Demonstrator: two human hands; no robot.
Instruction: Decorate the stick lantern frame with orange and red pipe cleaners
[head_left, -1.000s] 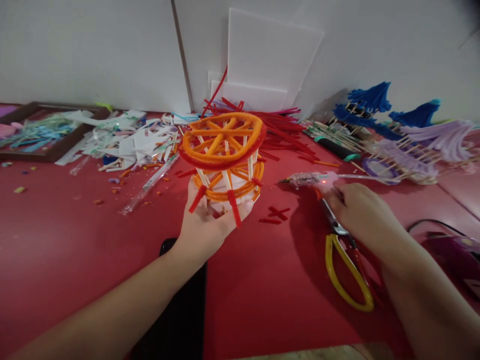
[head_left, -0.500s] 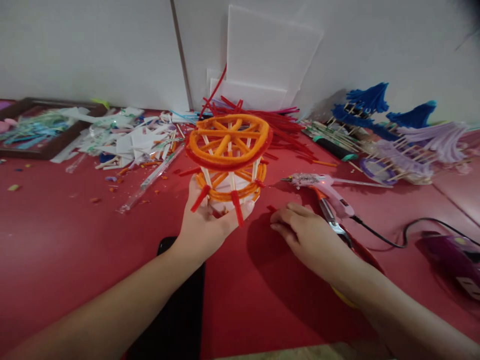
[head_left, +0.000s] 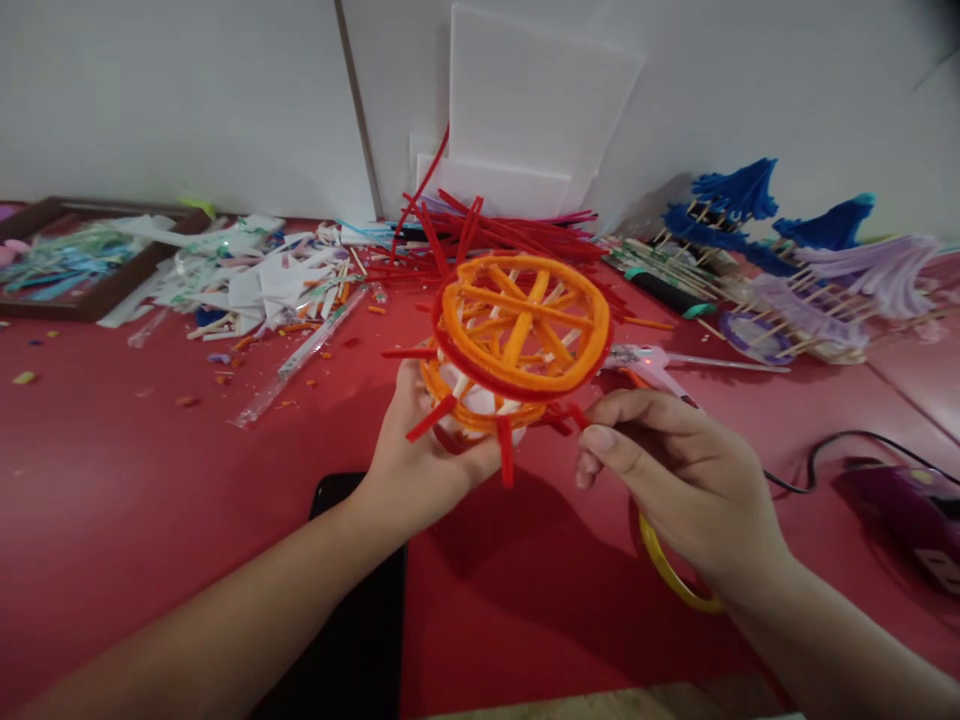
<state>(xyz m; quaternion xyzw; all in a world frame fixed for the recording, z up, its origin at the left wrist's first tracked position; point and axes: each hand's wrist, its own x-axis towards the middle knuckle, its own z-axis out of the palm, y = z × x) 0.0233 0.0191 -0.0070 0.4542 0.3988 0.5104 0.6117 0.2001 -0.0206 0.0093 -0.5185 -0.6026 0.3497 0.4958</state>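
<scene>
My left hand (head_left: 431, 450) is closed around the base of a small pipe-cleaner model (head_left: 525, 345). Its top is an orange spoked wheel with a red rim, joined by pale sticks to a lower orange ring. Short red pieces stick out from that lower ring, and the model tilts toward me. At its right side, my right hand (head_left: 667, 470) pinches a short red pipe-cleaner piece (head_left: 576, 415) between thumb and forefinger, close to the ring. Whether this piece touches the ring I cannot tell.
Behind the right hand lies a pink glue gun (head_left: 649, 365), partly hidden, with a black cord. A yellow scissors handle (head_left: 671, 570) shows below. Red pipe cleaners (head_left: 510, 235) are heaped behind. Blue and lilac models (head_left: 817, 270) stand right; a black phone-like slab (head_left: 345, 600) lies front left.
My right hand has risen from the tabletop to the model with a short red piece in its fingers. The model has shifted right and tipped toward me.
</scene>
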